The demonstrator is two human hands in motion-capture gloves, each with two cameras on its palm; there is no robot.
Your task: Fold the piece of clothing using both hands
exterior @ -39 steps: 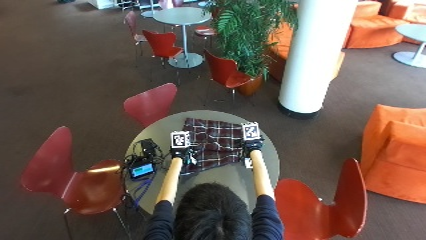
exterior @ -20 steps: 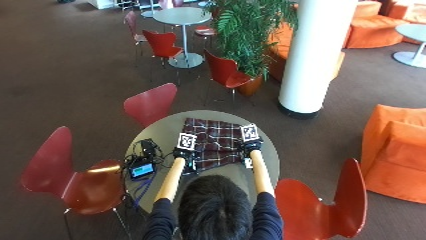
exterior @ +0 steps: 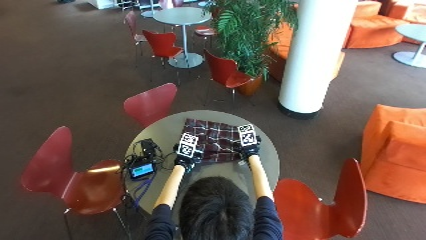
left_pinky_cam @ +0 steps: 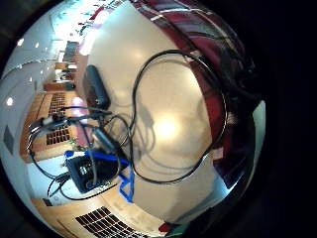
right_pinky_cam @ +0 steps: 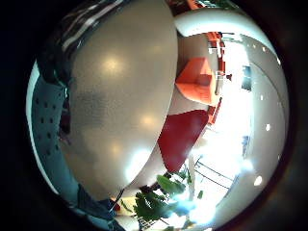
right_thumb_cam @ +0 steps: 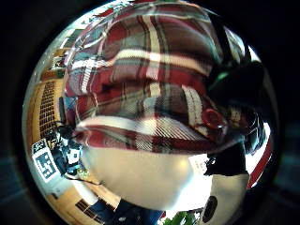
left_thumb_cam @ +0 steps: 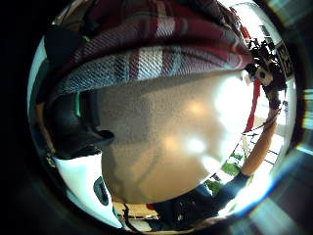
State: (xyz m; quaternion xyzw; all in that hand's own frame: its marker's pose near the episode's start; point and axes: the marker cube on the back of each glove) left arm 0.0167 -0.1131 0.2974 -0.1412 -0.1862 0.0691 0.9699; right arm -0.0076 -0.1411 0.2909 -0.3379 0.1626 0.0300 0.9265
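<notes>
Between both hands' grips, plaid shirt (exterior: pixel 212 140) on table (exterior: pixel 154 136)

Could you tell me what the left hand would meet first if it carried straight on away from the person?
Probably the plaid cloth: the left hand is already at its near edge, pointing across it.

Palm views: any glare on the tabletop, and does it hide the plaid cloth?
Left little finger side view: one bright hotspot on the table, cables casting shadows beside it. Left thumb side view: several glare patches on bare tabletop below the plaid cloth, cloth edge clear. Right little finger side view: scattered ceiling-light reflections. Right thumb side view: plaid readable.
</notes>
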